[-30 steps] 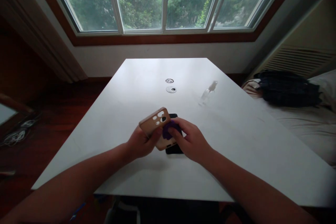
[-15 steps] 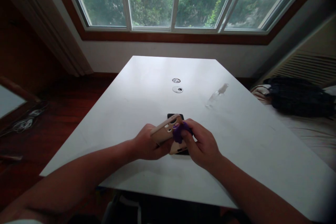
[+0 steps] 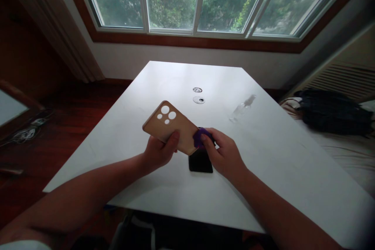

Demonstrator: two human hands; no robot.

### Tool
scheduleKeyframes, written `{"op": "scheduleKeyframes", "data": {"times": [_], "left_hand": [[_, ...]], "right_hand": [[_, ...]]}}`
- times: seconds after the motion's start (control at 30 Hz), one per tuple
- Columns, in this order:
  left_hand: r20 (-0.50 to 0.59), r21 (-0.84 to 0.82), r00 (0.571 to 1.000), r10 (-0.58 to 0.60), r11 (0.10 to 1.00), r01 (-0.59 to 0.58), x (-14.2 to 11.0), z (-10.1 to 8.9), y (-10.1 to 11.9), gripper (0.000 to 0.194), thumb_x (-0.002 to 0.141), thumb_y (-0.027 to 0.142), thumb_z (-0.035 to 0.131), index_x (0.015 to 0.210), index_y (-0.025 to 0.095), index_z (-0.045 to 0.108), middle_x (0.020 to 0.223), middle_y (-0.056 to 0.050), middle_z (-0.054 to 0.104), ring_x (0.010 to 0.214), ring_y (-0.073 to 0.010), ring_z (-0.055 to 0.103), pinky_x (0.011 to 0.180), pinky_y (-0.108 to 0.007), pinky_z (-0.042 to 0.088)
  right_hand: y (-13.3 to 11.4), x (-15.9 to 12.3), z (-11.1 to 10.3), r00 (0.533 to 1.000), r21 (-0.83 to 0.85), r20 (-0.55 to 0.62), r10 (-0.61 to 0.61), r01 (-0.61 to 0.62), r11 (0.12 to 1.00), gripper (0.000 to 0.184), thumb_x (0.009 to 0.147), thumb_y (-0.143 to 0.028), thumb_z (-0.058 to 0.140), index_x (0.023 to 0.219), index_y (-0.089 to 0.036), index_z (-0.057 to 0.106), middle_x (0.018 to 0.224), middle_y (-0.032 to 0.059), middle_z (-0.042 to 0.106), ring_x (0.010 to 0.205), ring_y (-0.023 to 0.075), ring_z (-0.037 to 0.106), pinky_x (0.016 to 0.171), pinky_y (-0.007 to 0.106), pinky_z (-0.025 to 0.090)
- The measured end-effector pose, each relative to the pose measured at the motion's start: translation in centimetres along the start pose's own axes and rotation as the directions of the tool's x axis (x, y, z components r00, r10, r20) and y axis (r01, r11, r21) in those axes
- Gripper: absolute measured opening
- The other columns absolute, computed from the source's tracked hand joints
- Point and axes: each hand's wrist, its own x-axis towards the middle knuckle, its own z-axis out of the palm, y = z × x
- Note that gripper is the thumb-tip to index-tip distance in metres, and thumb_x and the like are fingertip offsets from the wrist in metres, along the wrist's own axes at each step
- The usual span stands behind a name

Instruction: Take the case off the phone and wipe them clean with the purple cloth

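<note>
Between the thumb and fingers of my left hand (image 3: pixel 162 148) is a tan phone case (image 3: pixel 175 127), its outer back facing me and its camera holes at the upper left. My right hand (image 3: pixel 221 148) pinches a purple cloth (image 3: pixel 200 137), which touches the case's lower right end. Below them a black phone (image 3: pixel 200 162) lies flat on the white table (image 3: pixel 152 199); its upper part is hidden behind the case, the cloth and my hand.
Two small round stickers or discs, one (image 3: pixel 197 90) behind the other (image 3: pixel 199 100), lie further back on the table. A clear spray bottle (image 3: pixel 242 108) lies on its side to the right. Dark clothing (image 3: pixel 334 111) rests on a bed at the far right.
My left hand has turned the case so its back faces me and its camera end points up and left. The purple cloth has gone from the camera end to the opposite end.
</note>
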Motion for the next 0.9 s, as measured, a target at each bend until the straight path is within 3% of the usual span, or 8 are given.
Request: {"op": "scheduleKeyframes", "data": {"times": [0.2, 0.37, 0.43, 0.5, 0.6, 0.67, 0.73, 0.9], "left_hand": [[0.050, -0.001, 0.999, 0.006, 1.000, -0.006, 0.4, 0.2, 0.5, 0.042, 0.092, 0.051, 0.060, 0.072, 0.015, 0.067, 0.060, -0.005, 0.068, 0.050, -0.0148, 0.063, 0.044, -0.022, 0.049], [0.050, 0.092, 0.982, 0.180, 0.979, -0.184, 0.9, -0.1, 0.2, 0.027, 0.091, 0.043, 0.063, 0.082, 0.018, 0.067, 0.073, -0.006, 0.069, 0.073, -0.0203, 0.068, 0.067, -0.031, 0.058], [-0.013, 0.058, 0.957, 0.291, 0.955, -0.290, 1.4, -0.1, 0.1, 0.022, 0.090, 0.037, 0.066, 0.102, 0.018, 0.064, 0.093, -0.008, 0.070, 0.088, -0.0208, 0.069, 0.080, -0.033, 0.058], [-0.124, 0.031, 0.901, 0.415, 0.909, -0.415, 2.0, 0.0, 0.1, 0.053, 0.086, 0.030, 0.070, 0.133, 0.021, 0.047, 0.127, -0.014, 0.060, 0.113, -0.0233, 0.063, 0.095, -0.037, 0.054], [-0.173, 0.172, 0.812, 0.558, 0.829, -0.533, 2.8, -0.1, 0.7, 0.069, 0.083, 0.023, 0.072, 0.143, 0.023, 0.038, 0.143, -0.017, 0.048, 0.126, -0.0260, 0.055, 0.103, -0.043, 0.050], [-0.113, 0.316, 0.778, 0.618, 0.765, -0.562, 3.0, -0.3, 1.2, 0.055, 0.084, 0.019, 0.071, 0.135, 0.021, 0.049, 0.141, -0.015, 0.051, 0.131, -0.0282, 0.051, 0.107, -0.047, 0.046], [0.026, 0.423, 0.758, 0.652, 0.680, -0.599, 3.2, -0.7, 1.7, 0.038, 0.086, 0.015, 0.069, 0.122, 0.022, 0.059, 0.132, -0.011, 0.061, 0.124, -0.0256, 0.057, 0.105, -0.045, 0.047], [0.320, 0.484, 0.720, 0.616, 0.547, -0.683, 3.7, -1.4, 1.9, 0.013, 0.089, 0.019, 0.068, 0.103, 0.020, 0.067, 0.092, -0.001, 0.077, 0.078, -0.0158, 0.070, 0.091, -0.038, 0.050]], "right_hand": [[0.5, -0.3, 0.5, 0.987, 0.143, -0.080, 0.142, -0.129, 0.981, 0.018, 0.099, -0.036, 0.057, 0.108, -0.025, 0.069, 0.095, 0.0026, 0.075, 0.085, 0.0212, 0.070, 0.080, 0.034, 0.054], [1.1, -0.1, 0.0, 0.961, 0.114, -0.245, 0.126, -0.101, 0.988, 0.018, 0.100, -0.034, 0.054, 0.111, -0.026, 0.066, 0.100, 0.0034, 0.073, 0.091, 0.0218, 0.069, 0.083, 0.037, 0.054], [1.2, 0.1, -0.7, 0.945, 0.046, -0.315, 0.087, -0.076, 0.996, 0.018, 0.100, -0.031, 0.054, 0.112, -0.026, 0.066, 0.101, 0.0038, 0.072, 0.092, 0.0220, 0.068, 0.085, 0.038, 0.053], [1.2, 0.5, -1.4, 0.936, -0.060, -0.352, 0.009, -0.032, 0.998, 0.017, 0.099, -0.027, 0.055, 0.112, -0.025, 0.066, 0.102, 0.0046, 0.071, 0.094, 0.0224, 0.067, 0.086, 0.038, 0.053], [1.3, 0.7, -2.1, 0.934, -0.204, -0.329, -0.141, 0.076, 0.976, 0.021, 0.098, -0.018, 0.055, 0.114, -0.024, 0.066, 0.104, 0.0063, 0.070, 0.098, 0.0228, 0.065, 0.087, 0.039, 0.052], [1.4, 0.7, -2.1, 0.933, -0.251, -0.269, -0.238, 0.171, 0.953, 0.025, 0.098, -0.015, 0.054, 0.117, -0.024, 0.066, 0.107, 0.0072, 0.069, 0.099, 0.0224, 0.065, 0.087, 0.039, 0.053], [1.6, 0.6, -2.2, 0.924, -0.278, -0.212, -0.318, 0.255, 0.926, 0.028, 0.097, -0.013, 0.054, 0.121, -0.024, 0.065, 0.111, 0.0079, 0.069, 0.099, 0.0217, 0.066, 0.087, 0.038, 0.054], [1.6, 0.3, -2.6, 0.875, -0.396, -0.145, -0.461, 0.376, 0.838, 0.031, 0.095, -0.011, 0.058, 0.123, -0.022, 0.065, 0.111, 0.0101, 0.068, 0.097, 0.0223, 0.066, 0.080, 0.036, 0.055]]}}
